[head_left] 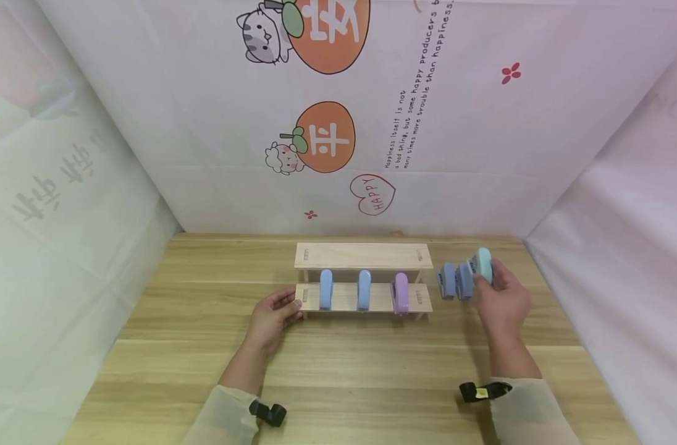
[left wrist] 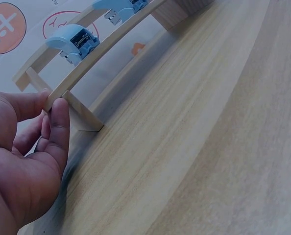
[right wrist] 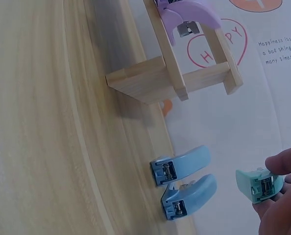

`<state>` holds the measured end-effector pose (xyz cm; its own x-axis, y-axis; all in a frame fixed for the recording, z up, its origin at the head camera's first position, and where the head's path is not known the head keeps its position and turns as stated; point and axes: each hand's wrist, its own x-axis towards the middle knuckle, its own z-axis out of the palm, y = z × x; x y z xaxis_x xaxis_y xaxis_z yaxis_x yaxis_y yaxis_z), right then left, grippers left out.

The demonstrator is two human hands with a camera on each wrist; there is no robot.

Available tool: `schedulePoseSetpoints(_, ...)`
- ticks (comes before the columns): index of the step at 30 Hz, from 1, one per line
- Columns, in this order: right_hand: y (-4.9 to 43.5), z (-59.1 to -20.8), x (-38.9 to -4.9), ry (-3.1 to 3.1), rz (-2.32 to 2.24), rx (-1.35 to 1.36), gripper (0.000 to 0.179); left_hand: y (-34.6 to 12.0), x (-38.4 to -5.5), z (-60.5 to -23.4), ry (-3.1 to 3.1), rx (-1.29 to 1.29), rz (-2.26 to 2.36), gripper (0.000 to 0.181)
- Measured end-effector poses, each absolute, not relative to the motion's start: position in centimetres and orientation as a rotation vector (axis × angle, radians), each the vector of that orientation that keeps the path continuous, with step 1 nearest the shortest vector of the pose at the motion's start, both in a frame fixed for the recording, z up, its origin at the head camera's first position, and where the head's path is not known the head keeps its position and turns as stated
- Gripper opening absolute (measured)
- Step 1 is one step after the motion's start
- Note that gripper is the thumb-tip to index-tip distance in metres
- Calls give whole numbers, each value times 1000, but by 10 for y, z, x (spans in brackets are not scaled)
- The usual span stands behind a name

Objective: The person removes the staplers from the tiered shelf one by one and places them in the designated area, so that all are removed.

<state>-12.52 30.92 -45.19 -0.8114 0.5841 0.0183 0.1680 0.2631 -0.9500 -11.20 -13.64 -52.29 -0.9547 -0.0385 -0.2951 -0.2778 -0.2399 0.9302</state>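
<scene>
At the right of the head view, the right hand (head_left: pixel 504 303) pinches a mint-green plastic stapler (head_left: pixel 483 264) between thumb and curled fingers. Just left of it, two blue plastic staplers (head_left: pixel 448 279) (head_left: pixel 464 281) stand side by side on the wood-grain counter (head_left: pixel 361 383). At centre, a two-tier pale wooden stand (head_left: pixel 366 256) carries two light-blue plastic staplers (head_left: pixel 326 289) (head_left: pixel 364 289) and one purple plastic stapler (head_left: pixel 401 293) on its lower board, whose left end the left hand (head_left: pixel 269 321) grips between thumb and fingers.
</scene>
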Motion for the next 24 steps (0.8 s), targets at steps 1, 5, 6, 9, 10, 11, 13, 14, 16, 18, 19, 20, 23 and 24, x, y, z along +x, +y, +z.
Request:
schedulePoseSetpoints(1,310,-452,-125,-2173,1572,-692,53,-136,-112,-523,1834,-387,2325,44)
schedulePoseSetpoints(5,314,-453,-125,-2183,1565,-706,53,-137,-113,-525,1836,-389,2320,45)
schedulePoseSetpoints(6,315,-454,-125,-2184,1563,-708,53,-137,-113,-526,1838,-389,2318,45)
schedulePoseSetpoints(9,317,-455,-125,-2184,1558,-713,53,-137,-113,-526,1841,-390,2316,45)
schedulePoseSetpoints(10,318,-456,-125,-2186,1556,-716,53,-137,-113,-526,1840,-391,2318,45)
schedulePoseSetpoints(11,319,-456,-125,-2184,1557,-716,53,-137,-113,-526,1840,-390,2318,45)
schedulePoseSetpoints(13,320,-458,-125,-2182,1558,-718,53,-137,-113,-526,1835,-391,2322,45)
schedulePoseSetpoints(14,321,-459,-125,-2181,1558,-719,53,-136,-113,-525,1834,-389,2324,45)
schedulePoseSetpoints(16,323,-461,-126,-2183,1556,-718,53,-136,-113,-525,1829,-390,2328,45)
schedulePoseSetpoints(18,324,-462,-126,-2186,1554,-716,53,-136,-113,-525,1829,-390,2328,45)
schedulePoseSetpoints(19,325,-463,-126,-2189,1551,-717,53,-136,-113,-525,1829,-390,2328,45)
schedulePoseSetpoints(20,326,-463,-127,-2191,1554,-719,53,-136,-113,-524,1828,-391,2329,45)
schedulePoseSetpoints(23,327,-465,-127,-2193,1565,-723,54,-136,-112,-523,1828,-395,2332,45)
schedulePoseSetpoints(24,327,-465,-127,-2191,1572,-726,54,-135,-112,-523,1828,-395,2335,45)
